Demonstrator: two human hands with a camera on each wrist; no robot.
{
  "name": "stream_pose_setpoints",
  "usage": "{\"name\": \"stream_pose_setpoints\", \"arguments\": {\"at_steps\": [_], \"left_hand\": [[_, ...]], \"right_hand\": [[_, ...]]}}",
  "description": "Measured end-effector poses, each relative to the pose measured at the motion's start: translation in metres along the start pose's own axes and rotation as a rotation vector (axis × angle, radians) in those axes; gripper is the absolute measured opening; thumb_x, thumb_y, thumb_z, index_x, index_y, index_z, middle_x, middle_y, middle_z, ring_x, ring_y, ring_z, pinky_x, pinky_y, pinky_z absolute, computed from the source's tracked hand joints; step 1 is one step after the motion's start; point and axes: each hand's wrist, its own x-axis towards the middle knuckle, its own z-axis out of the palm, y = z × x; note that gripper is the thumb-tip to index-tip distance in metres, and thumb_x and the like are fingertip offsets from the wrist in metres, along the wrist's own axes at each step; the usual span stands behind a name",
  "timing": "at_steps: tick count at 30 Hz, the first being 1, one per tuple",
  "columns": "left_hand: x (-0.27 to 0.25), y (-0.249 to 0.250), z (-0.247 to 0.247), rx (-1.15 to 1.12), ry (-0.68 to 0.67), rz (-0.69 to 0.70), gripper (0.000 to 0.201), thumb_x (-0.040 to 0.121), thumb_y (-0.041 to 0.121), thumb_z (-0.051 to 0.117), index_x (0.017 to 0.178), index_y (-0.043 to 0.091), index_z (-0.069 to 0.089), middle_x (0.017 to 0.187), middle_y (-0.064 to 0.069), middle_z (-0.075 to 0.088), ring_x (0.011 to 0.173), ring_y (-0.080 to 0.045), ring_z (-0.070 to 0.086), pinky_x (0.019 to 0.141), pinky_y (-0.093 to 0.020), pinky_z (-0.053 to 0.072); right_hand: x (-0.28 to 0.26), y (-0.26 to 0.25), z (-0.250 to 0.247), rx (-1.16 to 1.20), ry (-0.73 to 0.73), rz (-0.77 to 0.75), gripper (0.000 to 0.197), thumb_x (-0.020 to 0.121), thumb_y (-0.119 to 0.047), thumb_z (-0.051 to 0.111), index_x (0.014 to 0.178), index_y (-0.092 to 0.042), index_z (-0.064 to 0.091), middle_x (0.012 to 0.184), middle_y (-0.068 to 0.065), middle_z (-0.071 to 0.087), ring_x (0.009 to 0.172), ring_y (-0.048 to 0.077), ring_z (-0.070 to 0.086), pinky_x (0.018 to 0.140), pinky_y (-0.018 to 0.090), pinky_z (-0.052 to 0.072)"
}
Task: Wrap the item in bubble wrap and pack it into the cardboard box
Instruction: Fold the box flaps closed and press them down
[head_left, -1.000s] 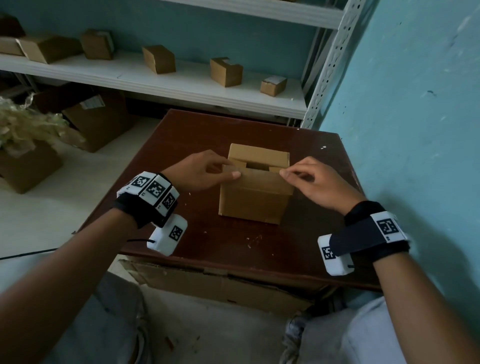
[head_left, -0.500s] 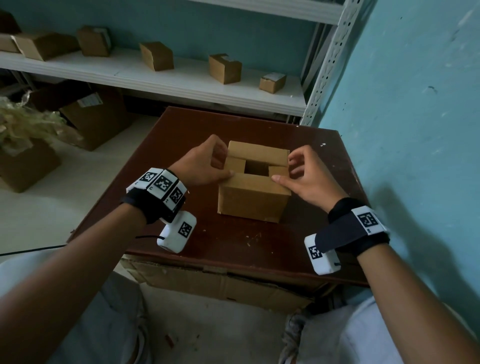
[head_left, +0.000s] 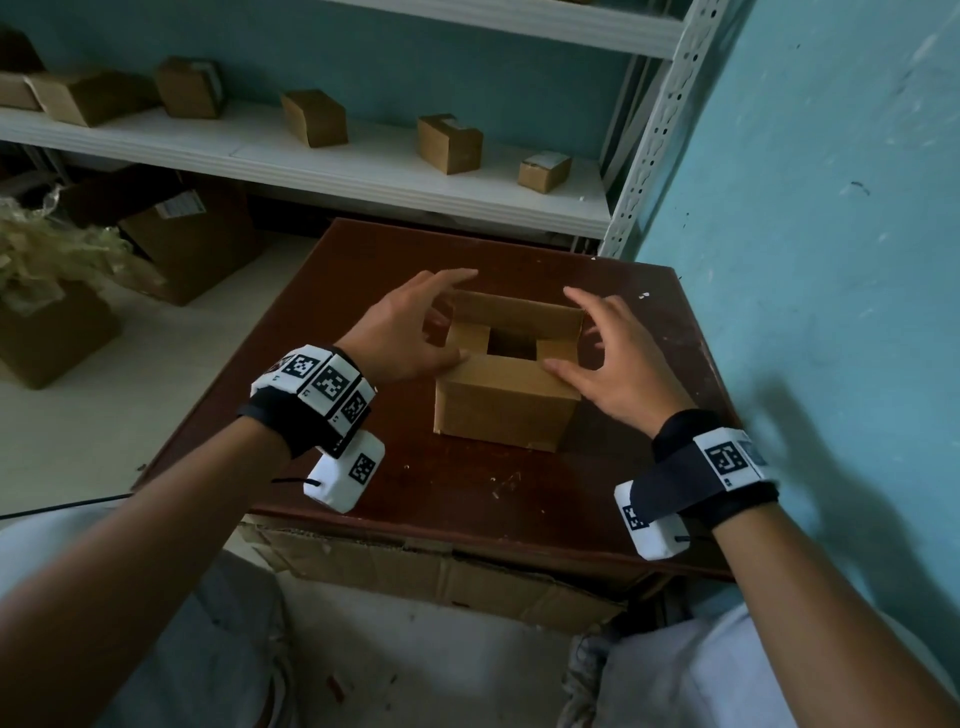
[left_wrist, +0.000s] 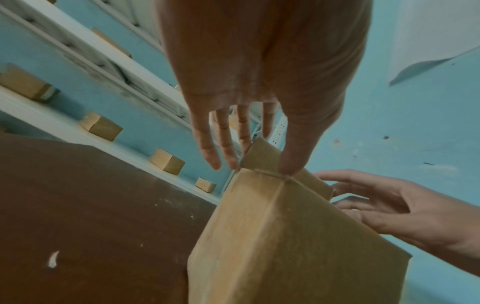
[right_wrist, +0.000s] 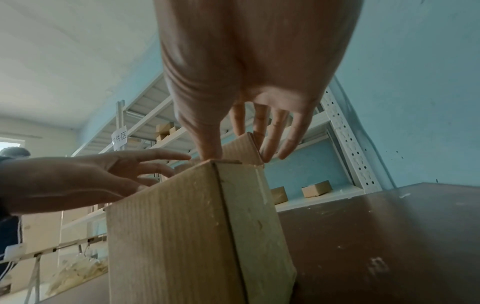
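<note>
The cardboard box (head_left: 506, 395) is seen standing on the brown table (head_left: 363, 493), slightly toward the table's 12 o'clock from its middle. From the head view its near flap is seen folded flat, the two side flaps are folded in, and the far flap stands upright at the box's 12 o'clock edge; a dark square opening is left in the middle, and its contents cannot be made out.

The left hand (head_left: 410, 332) is placed at the box's 9 o'clock side and the right hand (head_left: 615, 364) at its 3 o'clock side. Both are spread with fingers extended, nothing being grasped. The thumbs are laid on the near flap's two corners, and the fingers reach toward the far flap.

What the head view leaves unclear is shown by the wrist views: the left thumb tip is pressed on the box's top corner, with the fingers just beside the upright flap's edge, possibly touching it. The right thumb is likewise pressed on its corner.

Small boxes (head_left: 449, 143) are seen on the white shelf (head_left: 363, 171) at 12 o'clock.
</note>
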Motion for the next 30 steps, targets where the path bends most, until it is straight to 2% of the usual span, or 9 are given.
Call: {"name": "stream_pose_setpoints", "arguments": {"at_steps": [4,7,10,13,16,18,23,26,30], "left_hand": [[-0.001,0.001,0.0,0.103,-0.016,0.045,0.042,0.082,0.028,0.07,0.122,0.03,0.058,0.117,0.007,0.049,0.102,-0.007,0.055,0.087,-0.029,0.054],[-0.004,0.001,0.004,0.159,-0.035,0.058,0.024,0.085,0.032,0.067,0.108,0.026,0.068,0.114,0.007,0.05,0.099,-0.01,0.056,0.087,-0.034,0.054],[-0.007,0.003,0.003,0.21,-0.073,0.054,0.031,0.086,0.038,0.064,0.113,0.024,0.068,0.119,0.007,0.048,0.1,-0.011,0.055,0.088,-0.033,0.053],[-0.01,0.008,-0.001,0.261,-0.162,0.029,0.051,0.081,0.051,0.064,0.125,0.026,0.06,0.128,0.007,0.042,0.102,-0.01,0.051,0.087,-0.027,0.05],[-0.013,0.007,-0.002,0.341,-0.211,0.04,0.063,0.077,0.057,0.064,0.131,0.028,0.054,0.132,0.008,0.037,0.104,-0.011,0.051,0.088,-0.026,0.048],[-0.014,0.004,0.0,0.351,-0.162,0.084,0.058,0.078,0.054,0.063,0.13,0.027,0.056,0.132,0.006,0.041,0.107,-0.012,0.051,0.091,-0.03,0.05],[-0.011,-0.004,0.004,0.406,0.045,0.142,0.039,0.084,0.034,0.066,0.122,0.029,0.063,0.124,0.002,0.052,0.108,-0.015,0.053,0.086,-0.038,0.053],[-0.007,-0.002,0.01,0.439,0.074,0.12,0.033,0.09,0.025,0.06,0.122,0.027,0.063,0.125,-0.003,0.052,0.11,-0.02,0.053,0.085,-0.041,0.054],[-0.006,0.002,0.02,0.363,0.005,0.124,0.037,0.095,0.032,0.049,0.131,0.026,0.055,0.133,-0.002,0.044,0.108,-0.018,0.054,0.09,-0.036,0.051]], "right_hand": [[-0.003,0.001,-0.001,-0.061,-0.002,-0.088,0.044,0.087,-0.04,0.068,0.127,-0.022,0.062,0.115,-0.003,0.053,0.108,0.014,0.051,0.094,0.034,0.047],[-0.005,0.002,0.001,-0.096,-0.077,-0.098,0.033,0.092,-0.037,0.064,0.12,-0.02,0.068,0.123,-0.004,0.058,0.115,0.014,0.053,0.1,0.036,0.045],[-0.005,0.001,0.001,-0.082,-0.129,-0.083,0.033,0.095,-0.036,0.059,0.122,-0.019,0.066,0.136,-0.001,0.056,0.124,0.016,0.051,0.105,0.032,0.039],[-0.006,-0.002,-0.001,-0.061,-0.172,-0.059,0.029,0.098,-0.033,0.056,0.121,-0.017,0.062,0.137,0.0,0.056,0.123,0.017,0.052,0.096,0.024,0.035],[-0.005,-0.003,-0.001,-0.063,-0.184,-0.061,0.025,0.098,-0.034,0.054,0.117,-0.019,0.061,0.131,0.0,0.058,0.118,0.018,0.054,0.094,0.03,0.042],[-0.004,-0.002,0.001,-0.077,-0.183,-0.054,0.022,0.098,-0.037,0.054,0.113,-0.021,0.059,0.122,0.0,0.059,0.112,0.018,0.055,0.091,0.034,0.046],[-0.007,-0.008,-0.001,-0.101,-0.178,-0.04,0.017,0.099,-0.041,0.049,0.106,-0.027,0.055,0.104,-0.001,0.053,0.094,0.014,0.056,0.08,0.033,0.052],[-0.011,-0.013,0.0,-0.06,-0.2,-0.075,0.014,0.099,-0.034,0.049,0.112,-0.029,0.054,0.1,-0.002,0.053,0.086,0.012,0.057,0.076,0.033,0.055],[-0.013,-0.017,0.006,-0.033,-0.214,-0.066,0.038,0.099,-0.035,0.05,0.136,-0.026,0.051,0.098,-0.004,0.049,0.084,0.01,0.054,0.075,0.026,0.051]]}}
